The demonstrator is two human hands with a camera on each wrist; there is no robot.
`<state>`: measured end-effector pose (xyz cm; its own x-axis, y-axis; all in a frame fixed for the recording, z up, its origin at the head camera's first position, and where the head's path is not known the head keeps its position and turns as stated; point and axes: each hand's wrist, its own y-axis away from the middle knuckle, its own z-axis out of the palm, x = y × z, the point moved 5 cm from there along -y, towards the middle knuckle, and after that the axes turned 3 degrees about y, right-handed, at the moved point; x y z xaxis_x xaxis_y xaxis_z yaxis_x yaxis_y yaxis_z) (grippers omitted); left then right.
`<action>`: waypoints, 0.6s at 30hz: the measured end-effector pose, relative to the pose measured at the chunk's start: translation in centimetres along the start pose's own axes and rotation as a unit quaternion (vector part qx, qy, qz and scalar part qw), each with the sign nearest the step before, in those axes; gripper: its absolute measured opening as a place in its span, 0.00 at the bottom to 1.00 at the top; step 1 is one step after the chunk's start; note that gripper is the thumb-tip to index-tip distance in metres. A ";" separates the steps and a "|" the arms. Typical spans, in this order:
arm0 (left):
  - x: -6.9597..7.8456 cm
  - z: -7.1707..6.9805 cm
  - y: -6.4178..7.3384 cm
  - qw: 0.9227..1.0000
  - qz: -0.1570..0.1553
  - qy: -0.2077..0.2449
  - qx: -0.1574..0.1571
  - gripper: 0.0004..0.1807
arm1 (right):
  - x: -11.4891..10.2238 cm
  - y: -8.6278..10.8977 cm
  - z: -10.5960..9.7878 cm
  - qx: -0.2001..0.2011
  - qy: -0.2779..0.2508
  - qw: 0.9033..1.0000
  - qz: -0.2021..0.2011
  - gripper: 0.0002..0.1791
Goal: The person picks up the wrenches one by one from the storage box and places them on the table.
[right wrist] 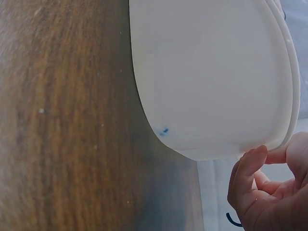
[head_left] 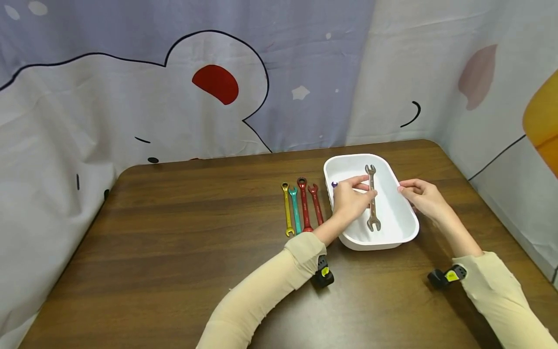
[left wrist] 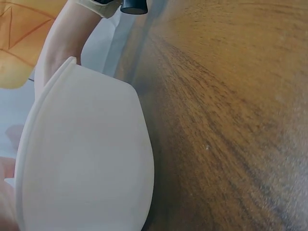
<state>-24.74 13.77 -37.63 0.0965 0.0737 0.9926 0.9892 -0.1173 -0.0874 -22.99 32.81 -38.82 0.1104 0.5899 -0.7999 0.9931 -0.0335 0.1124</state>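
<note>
My left hand (head_left: 350,198) pinches a brownish-grey double open-ended wrench (head_left: 372,209) by its middle, over the white plastic tray (head_left: 398,220). Both jaws of that wrench show, one pointing away from me and one towards me. On the tray's right rim rests my right hand (head_left: 425,198), its thumb and fingers pinching the edge; the right wrist view shows those fingers (right wrist: 250,166) at the rim. A small purple wrench end (head_left: 334,184) peeks out inside the tray, the rest hidden behind my left hand. The left wrist view mostly shows the tray's outer wall (left wrist: 91,154).
Left of the tray, a yellow wrench (head_left: 287,211), a teal wrench (head_left: 296,208), a red ratchet wrench (head_left: 304,206) and a smaller red wrench (head_left: 317,203) lie side by side on the wooden table (head_left: 174,242). A printed curtain (head_left: 305,121) hangs behind the table.
</note>
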 end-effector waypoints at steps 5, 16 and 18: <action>0.2 -0.6 0.1 0.999 -0.005 0.030 0.009 0.18 | 0.1 -0.1 0.0 -0.001 0.006 1.000 0.003 0.29; 0.6 -2.0 0.6 0.997 -0.030 0.068 0.019 0.17 | 0.1 -0.1 0.0 -0.001 0.010 1.000 0.004 0.29; 0.8 -2.3 0.7 0.998 -0.028 0.058 0.020 0.17 | 0.1 -0.1 0.0 0.000 0.009 1.000 0.003 0.29</action>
<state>-24.20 11.50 -36.72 0.0308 -0.0361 0.9989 0.9965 -0.0763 -0.0334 -23.07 32.82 -38.89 0.1160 0.6047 -0.7880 0.9924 -0.0368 0.1178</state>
